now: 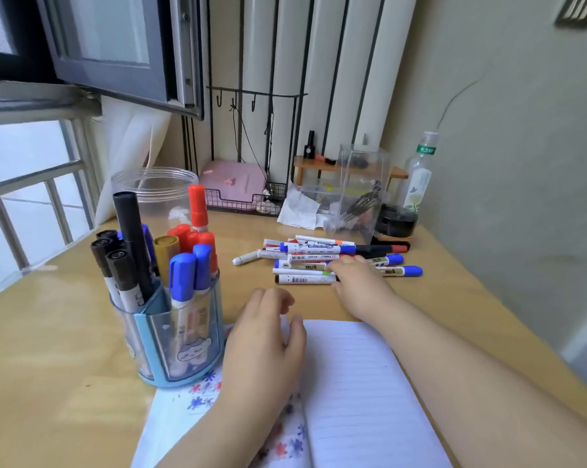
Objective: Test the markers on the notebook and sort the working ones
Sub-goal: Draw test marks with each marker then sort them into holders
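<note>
An open lined notebook [356, 383] lies on the wooden desk in front of me. My left hand [265, 336] rests on its left page with fingers loosely bent, holding nothing. My right hand [356, 282] reaches over the pile of loose markers [305, 261] beyond the notebook, and its fingers curl onto markers at the pile's near edge. Whether they pinch one is hidden. To the left stands a blue clear pen holder [170, 339] filled with several black, blue, red and gold markers, caps up.
A clear round jar [153, 190] stands behind the holder. At the back are a pink box [233, 180], crumpled tissue [298, 207], a clear plastic box [359, 187], a black tape roll [396, 221] and a bottle [420, 173]. Wall on the right, window on the left.
</note>
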`<action>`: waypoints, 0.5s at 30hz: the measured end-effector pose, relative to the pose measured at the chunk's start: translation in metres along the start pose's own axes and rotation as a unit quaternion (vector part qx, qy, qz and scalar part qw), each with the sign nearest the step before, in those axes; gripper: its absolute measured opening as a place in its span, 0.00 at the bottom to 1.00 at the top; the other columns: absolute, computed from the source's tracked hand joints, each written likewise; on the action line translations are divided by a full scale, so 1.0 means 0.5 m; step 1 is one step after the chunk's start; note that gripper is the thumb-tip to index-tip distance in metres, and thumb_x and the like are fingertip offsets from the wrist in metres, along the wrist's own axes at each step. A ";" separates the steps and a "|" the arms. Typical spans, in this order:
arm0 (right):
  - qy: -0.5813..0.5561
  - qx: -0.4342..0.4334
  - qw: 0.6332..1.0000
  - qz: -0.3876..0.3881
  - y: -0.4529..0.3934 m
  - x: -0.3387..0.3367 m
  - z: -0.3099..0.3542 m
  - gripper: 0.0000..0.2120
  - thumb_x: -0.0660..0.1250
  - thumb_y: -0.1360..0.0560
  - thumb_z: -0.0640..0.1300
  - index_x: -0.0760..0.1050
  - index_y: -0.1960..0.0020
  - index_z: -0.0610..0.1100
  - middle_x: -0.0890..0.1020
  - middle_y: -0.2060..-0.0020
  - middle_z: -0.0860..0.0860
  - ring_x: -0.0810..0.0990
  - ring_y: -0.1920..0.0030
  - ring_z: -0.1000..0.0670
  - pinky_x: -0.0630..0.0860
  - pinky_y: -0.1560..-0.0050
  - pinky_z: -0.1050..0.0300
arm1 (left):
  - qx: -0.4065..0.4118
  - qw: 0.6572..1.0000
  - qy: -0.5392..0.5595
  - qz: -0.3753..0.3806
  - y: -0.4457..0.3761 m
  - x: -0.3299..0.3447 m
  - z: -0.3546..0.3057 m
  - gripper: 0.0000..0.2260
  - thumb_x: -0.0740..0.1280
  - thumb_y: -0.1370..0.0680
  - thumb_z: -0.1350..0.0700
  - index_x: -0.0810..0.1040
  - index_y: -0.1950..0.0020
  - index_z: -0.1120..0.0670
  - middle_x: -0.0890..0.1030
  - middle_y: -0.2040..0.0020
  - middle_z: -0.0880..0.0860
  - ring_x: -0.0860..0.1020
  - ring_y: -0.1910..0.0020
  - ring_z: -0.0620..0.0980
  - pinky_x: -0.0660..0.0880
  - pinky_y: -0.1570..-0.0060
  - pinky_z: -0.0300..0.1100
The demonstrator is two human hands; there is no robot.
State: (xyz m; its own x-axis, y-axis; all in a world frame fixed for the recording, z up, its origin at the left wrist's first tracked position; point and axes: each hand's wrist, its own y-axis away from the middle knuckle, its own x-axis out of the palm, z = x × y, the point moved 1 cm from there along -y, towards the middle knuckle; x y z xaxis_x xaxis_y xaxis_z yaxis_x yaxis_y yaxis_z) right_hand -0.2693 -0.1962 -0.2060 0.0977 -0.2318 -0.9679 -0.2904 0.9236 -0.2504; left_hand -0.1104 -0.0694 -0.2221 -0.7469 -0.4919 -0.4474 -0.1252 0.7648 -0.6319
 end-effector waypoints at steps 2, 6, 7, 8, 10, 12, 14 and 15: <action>0.040 -0.006 0.999 0.003 -0.020 0.013 0.004 0.15 0.58 0.23 0.38 0.72 0.37 0.45 0.73 0.37 0.48 0.67 0.37 0.45 0.64 0.39 0.54 | 0.007 1.000 -0.006 -0.002 0.001 0.004 0.001 0.06 0.65 0.27 0.58 0.72 0.53 0.51 0.71 0.57 0.43 0.69 0.60 0.42 0.62 0.64 0.36; 0.107 -0.038 0.993 0.038 -0.028 0.012 0.004 0.11 0.60 0.21 0.43 0.72 0.40 0.45 0.73 0.42 0.48 0.67 0.39 0.46 0.64 0.43 0.54 | 0.014 1.000 -0.015 -0.005 0.000 0.005 0.002 0.06 0.63 0.30 0.56 0.71 0.53 0.50 0.72 0.57 0.43 0.70 0.61 0.43 0.64 0.64 0.36; 0.096 -0.044 0.993 0.049 -0.023 0.001 0.006 0.11 0.60 0.21 0.45 0.73 0.40 0.46 0.74 0.43 0.48 0.68 0.40 0.46 0.64 0.43 0.54 | 0.017 1.000 -0.020 -0.004 0.001 0.004 0.002 0.06 0.63 0.30 0.56 0.71 0.53 0.49 0.72 0.57 0.44 0.70 0.61 0.43 0.64 0.64 0.36; 0.068 -0.043 0.995 0.058 -0.012 -0.012 0.009 0.10 0.61 0.21 0.46 0.73 0.41 0.46 0.74 0.44 0.49 0.69 0.41 0.46 0.65 0.45 0.55 | 0.018 1.000 -0.023 -0.003 0.001 0.002 0.001 0.06 0.63 0.30 0.55 0.71 0.53 0.49 0.73 0.57 0.44 0.70 0.61 0.43 0.64 0.65 0.36; -0.063 -0.001 0.997 0.039 0.023 -0.044 0.021 0.08 0.63 0.22 0.46 0.74 0.45 0.46 0.76 0.52 0.51 0.74 0.47 0.48 0.69 0.53 0.59 | 0.021 0.999 -0.026 -0.003 0.001 0.000 0.000 0.05 0.63 0.29 0.55 0.71 0.54 0.49 0.73 0.58 0.44 0.71 0.61 0.43 0.64 0.65 0.36; -0.263 0.082 0.961 0.026 0.077 -0.081 0.038 0.04 0.65 0.23 0.45 0.75 0.50 0.45 0.78 0.59 0.54 0.77 0.56 0.51 0.72 0.60 0.64 | 0.030 0.999 -0.018 0.002 0.001 -0.001 -0.005 0.05 0.62 0.28 0.51 0.72 0.54 0.50 0.72 0.58 0.43 0.71 0.61 0.42 0.65 0.64 0.35; -0.489 0.138 0.860 0.044 0.137 -0.107 0.057 0.05 0.66 0.24 0.41 0.76 0.51 0.39 0.82 0.62 0.50 0.80 0.61 0.53 0.76 0.60 0.65 | 0.056 0.998 0.009 0.037 0.006 0.000 -0.017 0.11 0.59 0.27 0.45 0.74 0.52 0.51 0.72 0.57 0.42 0.71 0.58 0.41 0.65 0.60 0.32; -0.570 0.147 0.807 0.050 0.169 -0.114 0.065 0.05 0.66 0.24 0.38 0.77 0.50 0.37 0.83 0.63 0.48 0.81 0.62 0.53 0.76 0.61 0.65 | 0.071 0.995 0.022 0.066 0.009 0.000 -0.028 0.14 0.58 0.26 0.43 0.74 0.50 0.51 0.72 0.56 0.42 0.70 0.56 0.40 0.65 0.58 0.31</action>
State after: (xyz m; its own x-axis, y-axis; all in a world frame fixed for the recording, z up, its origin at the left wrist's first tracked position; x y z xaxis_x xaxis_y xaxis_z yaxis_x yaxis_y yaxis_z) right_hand -0.2683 -0.0952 -0.1711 0.9482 0.1256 -0.2917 -0.1297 0.9915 0.0055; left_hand -0.1203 -0.0602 -0.2161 -0.7795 -0.3691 -0.5061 0.0678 0.7535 -0.6539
